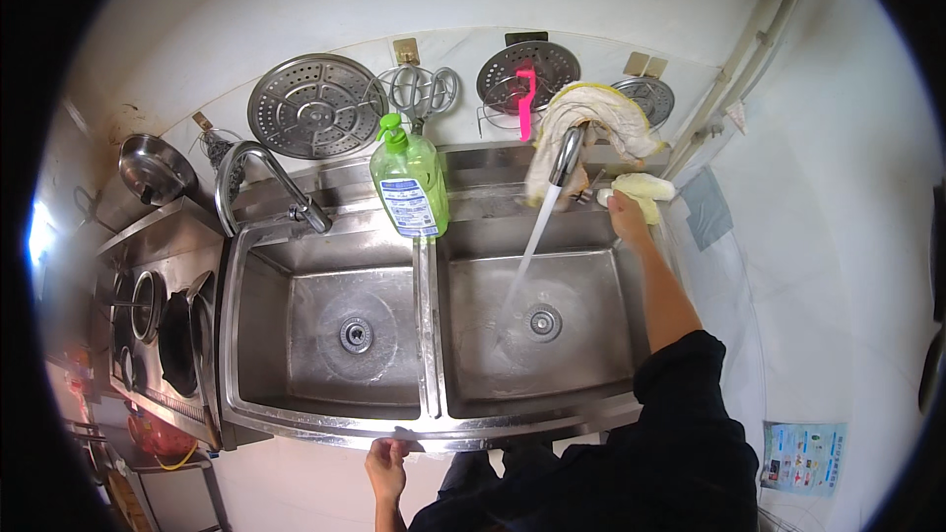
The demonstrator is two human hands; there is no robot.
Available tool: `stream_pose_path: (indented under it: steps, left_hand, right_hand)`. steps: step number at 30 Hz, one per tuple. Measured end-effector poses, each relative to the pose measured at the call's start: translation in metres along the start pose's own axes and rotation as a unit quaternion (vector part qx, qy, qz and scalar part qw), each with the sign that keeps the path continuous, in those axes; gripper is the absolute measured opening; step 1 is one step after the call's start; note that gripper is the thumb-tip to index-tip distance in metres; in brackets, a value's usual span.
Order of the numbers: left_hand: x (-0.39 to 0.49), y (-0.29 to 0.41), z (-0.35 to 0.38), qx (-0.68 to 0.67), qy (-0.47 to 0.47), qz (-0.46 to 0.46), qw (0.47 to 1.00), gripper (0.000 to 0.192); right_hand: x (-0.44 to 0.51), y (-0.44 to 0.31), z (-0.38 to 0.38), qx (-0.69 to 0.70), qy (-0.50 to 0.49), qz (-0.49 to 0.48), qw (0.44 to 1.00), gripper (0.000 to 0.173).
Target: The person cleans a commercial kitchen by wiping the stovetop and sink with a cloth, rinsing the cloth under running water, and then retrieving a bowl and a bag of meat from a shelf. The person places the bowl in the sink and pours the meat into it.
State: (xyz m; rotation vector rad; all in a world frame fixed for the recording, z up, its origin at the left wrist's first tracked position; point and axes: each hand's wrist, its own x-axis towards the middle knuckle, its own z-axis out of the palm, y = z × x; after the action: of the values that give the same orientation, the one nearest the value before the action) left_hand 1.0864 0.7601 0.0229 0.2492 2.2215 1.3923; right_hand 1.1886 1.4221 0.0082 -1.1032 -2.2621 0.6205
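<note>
My right hand (627, 216) reaches to the back right corner of the sink and touches a pale yellow cloth (644, 191); whether the fingers grip it is hard to see. Water runs from the right faucet (567, 157) into the right basin (517, 373). A cream towel with yellow edging (591, 107) drapes over that faucet. At the front rim of the double steel sink (310, 425) is my left hand (387, 462), its fingers curled, with nothing visible in them. A green pump bottle (410, 196) stands on the divider's back end. The left faucet (247, 155) is not running.
Perforated steel steamer plates (318, 105), scissors (421, 92) and a pink plastic tool (525, 103) hang on the back wall. A steel bowl (157, 168) leans at the left. Pans and lids (177, 343) lie on the stainless counter to the left. A wall stands close on the right.
</note>
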Motion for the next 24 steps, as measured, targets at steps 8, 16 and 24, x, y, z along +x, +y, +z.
stream_pose_path:
  steps: [8, 16, 24]
  left_hand:
    - [-0.022, -0.019, -0.003, 0.047, 0.041, -0.049, 0.997, 0.027]
    - [-0.001, -0.009, 0.005, 0.010, 0.051, -0.028, 0.998, 0.029]
    - [0.004, -0.003, 0.013, 0.017, 0.018, -0.026, 0.999, 0.022]
  right_hand:
    - [0.066, -0.026, 0.070, 0.209, -0.048, 0.140, 0.967, 0.047]
    - [0.045, -0.182, -0.062, 0.606, 0.061, -0.113, 0.785, 0.054]
    - [-0.034, -0.105, -0.013, 0.355, 0.035, 0.040, 0.933, 0.027]
